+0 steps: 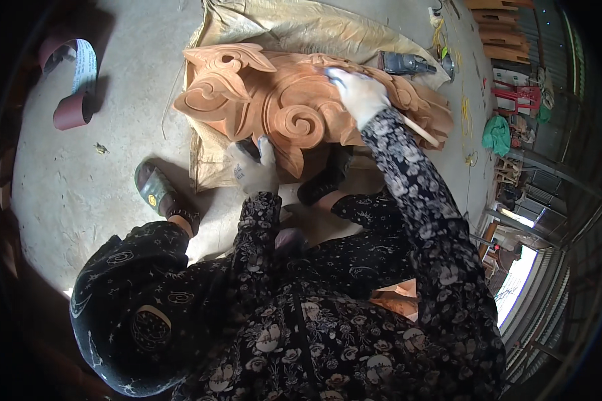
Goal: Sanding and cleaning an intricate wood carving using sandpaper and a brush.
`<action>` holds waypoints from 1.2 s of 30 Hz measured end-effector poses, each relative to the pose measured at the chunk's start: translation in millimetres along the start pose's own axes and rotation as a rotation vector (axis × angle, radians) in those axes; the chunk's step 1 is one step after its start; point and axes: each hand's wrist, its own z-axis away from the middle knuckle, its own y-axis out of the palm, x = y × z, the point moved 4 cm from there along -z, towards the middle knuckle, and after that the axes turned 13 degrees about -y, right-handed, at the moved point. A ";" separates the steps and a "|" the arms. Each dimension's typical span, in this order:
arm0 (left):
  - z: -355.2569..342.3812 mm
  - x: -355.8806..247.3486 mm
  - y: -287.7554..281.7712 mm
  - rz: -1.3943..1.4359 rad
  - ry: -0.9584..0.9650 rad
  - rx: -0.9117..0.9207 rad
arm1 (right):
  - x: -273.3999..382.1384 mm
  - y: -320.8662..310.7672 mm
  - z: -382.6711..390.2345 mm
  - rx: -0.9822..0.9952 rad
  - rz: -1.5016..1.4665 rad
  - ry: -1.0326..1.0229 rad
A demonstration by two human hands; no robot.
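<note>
A large reddish-brown wood carving (301, 127) with scrolls and leaf shapes lies in front of me. My left hand (253, 168), in a pale glove, is at the carving's near edge, left of the big spiral. Its thumb stands away from the fingers, and a dark patch shows between them; I cannot tell what it is. My right hand (358, 95), in a white glove, presses on the upper middle of the carving with fingers together. Whatever lies under those fingertips is hidden. A pale rod (421, 131) shows just right of my right wrist, on the carving.
A tan sheet (294, 20) lies under the carving on the concrete floor (134, 60). A dark power tool (405, 64) rests at its far right. A curled abrasive strip (73, 110) is at left. Yellow cord (466, 113), a red plastic chair (518, 97) and a green bag (496, 136) are at right.
</note>
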 end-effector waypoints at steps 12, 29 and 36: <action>-16.3 -3.4 -9.6 0.181 -0.064 0.069 | 139.9 -40.6 -75.8 -0.247 -0.002 -0.416; -6.5 -0.5 10.9 0.110 0.057 -0.006 | 116.0 -42.4 -83.3 0.058 0.185 -0.586; 12.8 -7.1 22.6 0.156 0.102 0.071 | 11.1 -25.9 -18.6 0.095 0.090 -0.291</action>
